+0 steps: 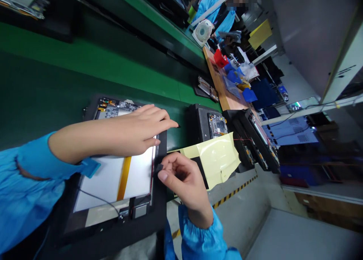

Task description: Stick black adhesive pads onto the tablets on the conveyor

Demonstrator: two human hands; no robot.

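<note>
My right grip (184,180) pinched a small flat black piece (160,168) | left grip (127,133) spread over open-backed rectangular device (138,173) | risk: low-hanging blue fabric cuff (39,158) could have snagged thin black wire (99,198)

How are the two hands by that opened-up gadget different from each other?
The left hand has its fingers stretched out, while the right hand has its fingers curled in. The left hand reaches across over the opened gadget; the right hand is at its edge. The right hand pinches a small black piece; the left hand's thumb stands apart from its fingers. Both have blue sleeves.
</note>
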